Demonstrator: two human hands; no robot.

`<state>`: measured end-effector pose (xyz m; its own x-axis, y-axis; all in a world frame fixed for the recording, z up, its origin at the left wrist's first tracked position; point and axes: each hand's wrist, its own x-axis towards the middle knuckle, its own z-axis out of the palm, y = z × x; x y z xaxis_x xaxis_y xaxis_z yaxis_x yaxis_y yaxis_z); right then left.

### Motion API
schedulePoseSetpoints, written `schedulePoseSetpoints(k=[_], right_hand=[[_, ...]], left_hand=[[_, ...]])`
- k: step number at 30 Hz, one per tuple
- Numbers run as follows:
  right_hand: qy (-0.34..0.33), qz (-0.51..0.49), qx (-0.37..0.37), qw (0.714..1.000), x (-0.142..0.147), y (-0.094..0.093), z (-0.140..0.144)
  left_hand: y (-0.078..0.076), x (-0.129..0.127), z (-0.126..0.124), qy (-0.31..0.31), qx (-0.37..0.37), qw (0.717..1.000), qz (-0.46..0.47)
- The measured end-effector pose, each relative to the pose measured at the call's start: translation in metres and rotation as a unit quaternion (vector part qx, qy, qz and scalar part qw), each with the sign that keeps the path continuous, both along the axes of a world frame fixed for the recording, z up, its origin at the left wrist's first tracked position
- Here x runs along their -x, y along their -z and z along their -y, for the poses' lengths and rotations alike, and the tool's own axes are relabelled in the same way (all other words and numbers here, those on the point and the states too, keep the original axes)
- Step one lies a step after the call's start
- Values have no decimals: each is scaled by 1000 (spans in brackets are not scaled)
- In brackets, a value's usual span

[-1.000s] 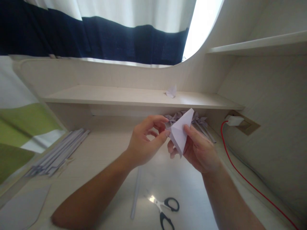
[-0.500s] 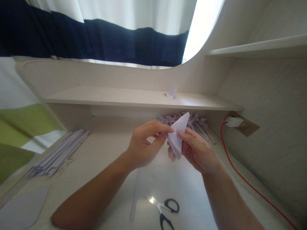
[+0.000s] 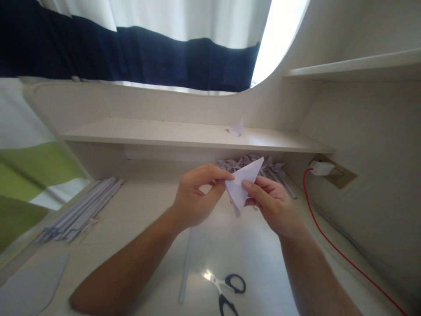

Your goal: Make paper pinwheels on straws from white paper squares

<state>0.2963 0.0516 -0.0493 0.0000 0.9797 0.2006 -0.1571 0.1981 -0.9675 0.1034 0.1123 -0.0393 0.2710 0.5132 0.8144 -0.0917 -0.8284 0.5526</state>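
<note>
We hold a folded white paper triangle (image 3: 242, 186) up above the desk (image 3: 158, 197), between both hands. Our left hand (image 3: 194, 197) pinches its left edge, thumb and forefinger closed together on the paper, the other fingers curled under. Our right hand (image 3: 272, 202) grips the lower right side, thumb pressed flat on the front face and fingers tucked behind it, so the sheet is clamped from both sides. One corner of the triangle points up and to the right, the other down toward the desk; the piece is tilted, clear of the surface.

Just behind the paper, under the low shelf (image 3: 184, 134), lies a cluster of small folded paper pieces (image 3: 250, 163), greyish in the shadow. On the shelf itself sits one small folded paper scrap (image 3: 235, 127). To our left on the desk lies a bundle of rolled paper sticks (image 3: 82, 210), laid side by side, and nearer us a single paper stick (image 3: 186, 263) runs toward the bottom edge. Scissors (image 3: 226, 287) with black handles lie flat just beside that stick, well below our hands. At the lower left corner a flat grey sheet (image 3: 29, 285) lies on the desk. A red cable (image 3: 332, 248) runs from a white plug (image 3: 321, 167) in the wall socket along the right side
</note>
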Motion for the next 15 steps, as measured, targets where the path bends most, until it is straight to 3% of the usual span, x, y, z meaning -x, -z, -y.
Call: schedulePoseSetpoints(k=[5, 15], right_hand=[[6, -9, -7, 1000, -1, 3, 1], [-8, 16, -13, 1000, 4, 6, 4]], left_hand=[[-2, 0, 0, 2, -65, 998, -5], [-5, -1, 3, 67, -87, 994, -21]])
